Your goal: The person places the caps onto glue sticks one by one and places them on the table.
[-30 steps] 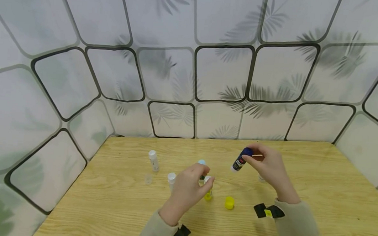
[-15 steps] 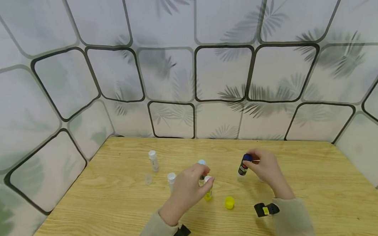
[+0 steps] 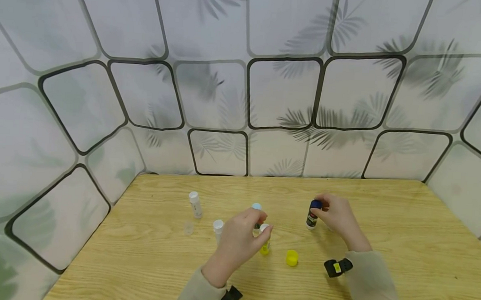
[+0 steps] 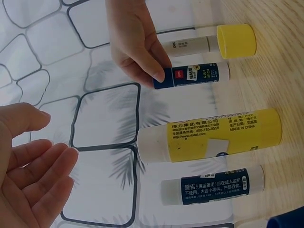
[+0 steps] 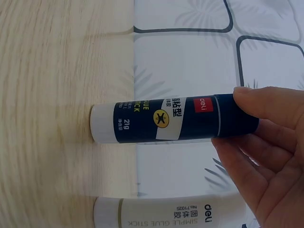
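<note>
By its dark blue cap, my right hand (image 3: 337, 216) pinches a navy glue stick (image 3: 312, 217) between thumb and fingers. The stick is upright, its white base at or just above the table; contact is hard to tell. My left hand (image 3: 241, 238) holds nothing, fingers loosely bent. Beside it stand a yellow glue stick (image 4: 223, 135) with a white cap and a navy glue stick (image 4: 213, 186) with a pale cap, both apart from its fingers in the left wrist view. A white glue stick (image 5: 166, 213) stands next to the held one, mostly hidden by my right hand in the head view.
A yellow cap (image 3: 292, 258) sits on the wooden table (image 3: 136, 262) between my hands. Leftward are a white glue stick (image 3: 195, 205), a small clear piece (image 3: 189, 228) and another white-capped tube (image 3: 218, 227), partly behind my left hand. A patterned curtain (image 3: 284, 93) backs the table.
My right hand has lowered the navy glue stick toward the table and turned it from tilted to upright. The left hand stays where it was.
</note>
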The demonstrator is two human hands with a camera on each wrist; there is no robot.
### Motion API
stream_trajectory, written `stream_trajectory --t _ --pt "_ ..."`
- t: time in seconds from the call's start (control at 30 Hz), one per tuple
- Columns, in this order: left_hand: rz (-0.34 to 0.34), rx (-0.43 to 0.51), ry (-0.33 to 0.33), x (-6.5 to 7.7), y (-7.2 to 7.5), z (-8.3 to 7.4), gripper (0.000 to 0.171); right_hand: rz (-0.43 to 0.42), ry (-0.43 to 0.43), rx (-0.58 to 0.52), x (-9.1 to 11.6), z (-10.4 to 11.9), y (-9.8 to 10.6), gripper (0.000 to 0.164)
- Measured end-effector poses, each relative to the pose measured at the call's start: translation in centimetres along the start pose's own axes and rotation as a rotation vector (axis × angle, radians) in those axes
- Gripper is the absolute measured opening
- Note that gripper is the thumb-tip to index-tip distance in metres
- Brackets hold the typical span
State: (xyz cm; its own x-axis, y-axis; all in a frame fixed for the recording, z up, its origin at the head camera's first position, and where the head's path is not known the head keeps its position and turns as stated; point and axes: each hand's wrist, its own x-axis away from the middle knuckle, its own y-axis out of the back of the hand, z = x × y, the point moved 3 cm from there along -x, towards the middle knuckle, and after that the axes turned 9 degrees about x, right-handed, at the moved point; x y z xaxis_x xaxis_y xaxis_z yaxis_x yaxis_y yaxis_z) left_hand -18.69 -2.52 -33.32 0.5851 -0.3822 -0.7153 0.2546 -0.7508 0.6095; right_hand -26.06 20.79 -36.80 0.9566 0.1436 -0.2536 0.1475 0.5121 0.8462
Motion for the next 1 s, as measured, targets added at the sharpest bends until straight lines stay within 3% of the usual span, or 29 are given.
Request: stream_trajectory --t 1.0 --pt "0.018 0.003 0.009 0.07 -0.03 -0.05 0.014 0.032 0.011 0.036 -0.06 0.58 -0.23 0.038"
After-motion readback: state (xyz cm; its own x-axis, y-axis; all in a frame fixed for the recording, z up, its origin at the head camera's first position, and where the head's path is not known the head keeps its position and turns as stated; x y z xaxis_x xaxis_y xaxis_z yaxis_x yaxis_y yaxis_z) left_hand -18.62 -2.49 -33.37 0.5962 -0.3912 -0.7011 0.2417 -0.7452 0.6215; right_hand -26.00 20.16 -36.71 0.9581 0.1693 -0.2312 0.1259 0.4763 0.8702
